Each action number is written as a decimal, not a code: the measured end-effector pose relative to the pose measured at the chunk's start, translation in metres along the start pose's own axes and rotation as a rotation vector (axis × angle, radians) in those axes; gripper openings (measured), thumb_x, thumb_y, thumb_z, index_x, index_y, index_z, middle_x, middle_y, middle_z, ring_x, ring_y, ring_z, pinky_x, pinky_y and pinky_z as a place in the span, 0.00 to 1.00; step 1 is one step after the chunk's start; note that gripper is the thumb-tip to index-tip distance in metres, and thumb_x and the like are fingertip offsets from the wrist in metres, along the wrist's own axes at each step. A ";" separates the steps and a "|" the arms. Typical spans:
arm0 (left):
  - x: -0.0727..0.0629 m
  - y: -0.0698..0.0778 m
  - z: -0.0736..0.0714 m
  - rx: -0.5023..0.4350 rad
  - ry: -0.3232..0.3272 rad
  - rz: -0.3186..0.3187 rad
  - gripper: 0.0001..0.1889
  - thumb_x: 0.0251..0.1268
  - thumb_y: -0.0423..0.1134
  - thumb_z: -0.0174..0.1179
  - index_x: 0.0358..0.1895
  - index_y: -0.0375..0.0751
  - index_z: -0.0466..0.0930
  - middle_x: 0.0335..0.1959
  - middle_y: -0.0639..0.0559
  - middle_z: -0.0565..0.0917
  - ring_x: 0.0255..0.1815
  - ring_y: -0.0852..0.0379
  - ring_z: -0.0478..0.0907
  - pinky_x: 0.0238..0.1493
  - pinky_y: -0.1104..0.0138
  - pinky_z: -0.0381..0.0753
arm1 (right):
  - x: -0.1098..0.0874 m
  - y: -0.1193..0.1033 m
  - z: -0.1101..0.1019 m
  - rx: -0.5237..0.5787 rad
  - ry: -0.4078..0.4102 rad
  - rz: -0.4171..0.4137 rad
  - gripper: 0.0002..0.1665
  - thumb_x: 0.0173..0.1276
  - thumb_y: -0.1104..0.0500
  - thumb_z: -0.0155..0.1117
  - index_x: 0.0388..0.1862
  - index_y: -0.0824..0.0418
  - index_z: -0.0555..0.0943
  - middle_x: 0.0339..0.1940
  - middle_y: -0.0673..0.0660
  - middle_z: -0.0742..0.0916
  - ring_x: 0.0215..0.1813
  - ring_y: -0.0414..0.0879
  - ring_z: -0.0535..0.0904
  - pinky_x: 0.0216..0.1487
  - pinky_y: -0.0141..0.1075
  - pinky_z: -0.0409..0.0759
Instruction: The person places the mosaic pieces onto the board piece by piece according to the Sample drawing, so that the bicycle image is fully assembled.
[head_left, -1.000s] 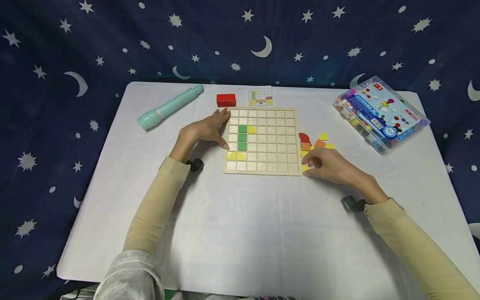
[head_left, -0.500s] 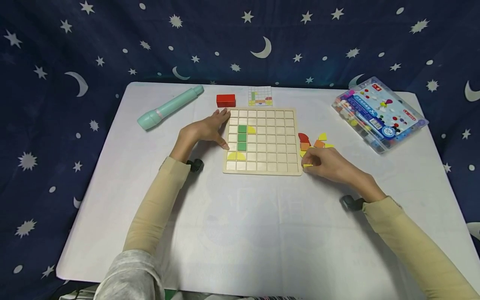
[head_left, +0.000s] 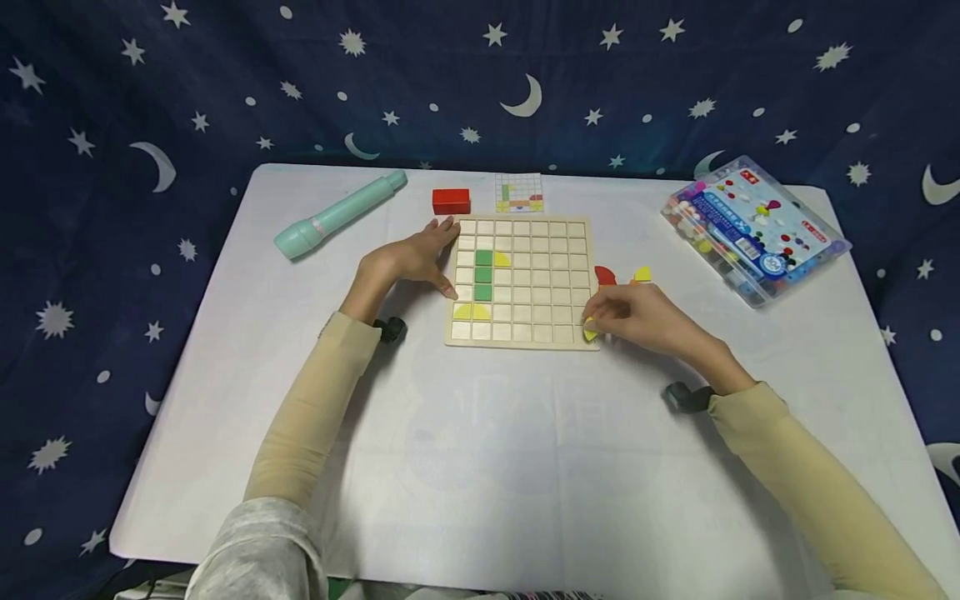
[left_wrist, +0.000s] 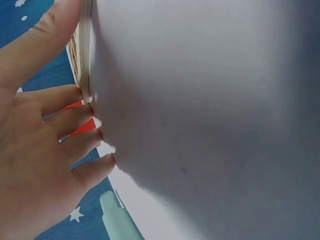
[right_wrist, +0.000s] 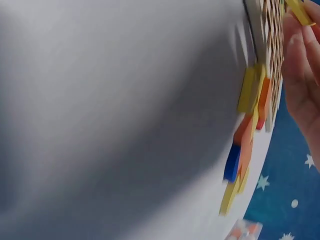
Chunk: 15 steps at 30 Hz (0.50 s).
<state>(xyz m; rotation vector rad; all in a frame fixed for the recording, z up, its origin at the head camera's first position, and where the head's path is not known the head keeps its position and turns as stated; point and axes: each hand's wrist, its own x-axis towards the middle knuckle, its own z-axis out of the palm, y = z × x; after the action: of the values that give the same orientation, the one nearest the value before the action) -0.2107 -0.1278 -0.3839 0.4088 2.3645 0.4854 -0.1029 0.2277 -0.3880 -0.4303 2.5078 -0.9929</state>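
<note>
A wooden grid board (head_left: 540,304) lies mid-table. On it sit several green squares (head_left: 483,275), a yellow quarter-circle piece (head_left: 502,260) and a yellow rounded shape (head_left: 472,312) spanning two cells. My left hand (head_left: 411,258) rests along the board's left edge, fingers and thumb spread; the left wrist view shows these fingers (left_wrist: 70,120) against the board's side. Over the lower right corner, my right hand (head_left: 645,319) pinches a small yellow piece (head_left: 591,331) between thumb and fingers. The right wrist view shows that yellow piece (right_wrist: 300,12) above the board, its exact shape unclear.
Right of the board lie loose pieces, among them a red one (head_left: 604,275), a yellow one (head_left: 642,273) and a blue one (right_wrist: 232,162). A pattern card (head_left: 519,193) and red block (head_left: 452,202) stand behind. A mint-green cylinder (head_left: 341,214) and clear bead box (head_left: 756,229) flank them.
My right hand has picked up the yellow piece from beside the board and moved left with it, to the board's lower right corner. The left hand has stayed in place.
</note>
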 end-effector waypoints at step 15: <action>0.000 -0.001 -0.001 0.002 -0.008 -0.008 0.66 0.52 0.46 0.80 0.85 0.48 0.38 0.87 0.56 0.33 0.87 0.53 0.26 0.84 0.46 0.39 | 0.032 -0.029 0.023 0.074 -0.037 -0.114 0.07 0.68 0.61 0.72 0.45 0.56 0.88 0.36 0.52 0.90 0.36 0.45 0.83 0.37 0.31 0.79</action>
<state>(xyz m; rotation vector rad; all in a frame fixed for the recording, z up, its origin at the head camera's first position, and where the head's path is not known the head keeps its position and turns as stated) -0.2116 -0.1287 -0.3840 0.4007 2.3579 0.4767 -0.1163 0.1805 -0.3908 -0.5694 2.4285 -1.1066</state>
